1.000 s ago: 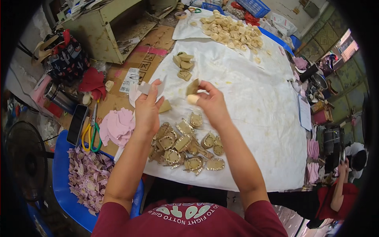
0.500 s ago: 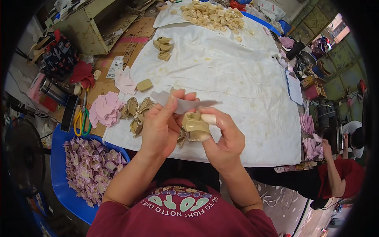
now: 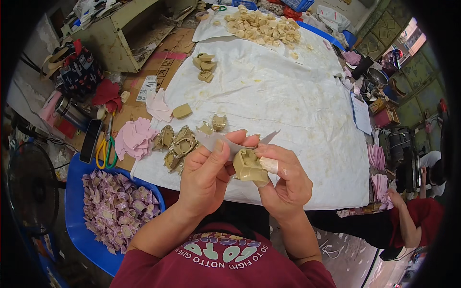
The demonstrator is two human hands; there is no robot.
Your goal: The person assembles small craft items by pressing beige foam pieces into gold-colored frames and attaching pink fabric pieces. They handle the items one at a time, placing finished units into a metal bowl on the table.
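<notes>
My left hand (image 3: 204, 180) pinches a thin, curved, greyish piece of sheet material (image 3: 234, 147) between thumb and fingers. Against its near side is a beige, hollow block that looks like a shoe heel (image 3: 249, 168), gripped by my right hand (image 3: 287, 182). A pale covering wraps one of that hand's fingers. Left of my hands, several glittery-edged olive heels (image 3: 184, 140) lie on the white cloth (image 3: 297, 105), with two smaller pieces (image 3: 219, 122) just beyond my fingers. A single beige heel (image 3: 182, 111) rests beside pale pink cut pieces (image 3: 134, 138).
A blue tub (image 3: 77, 206) of purplish, glittery heels (image 3: 117, 206) stands at lower left. Nearby are scissors (image 3: 106, 146), a phone (image 3: 90, 140) and a fan (image 3: 31, 187). Beige heels (image 3: 264, 26) are heaped at the far end. At right, another person (image 3: 415, 221) handles pink strips.
Both hands have shifted slightly right and nearer with the sheet and heel. The heel is tilted, showing more of its hollow, and the small pieces beyond my left hand are uncovered.
</notes>
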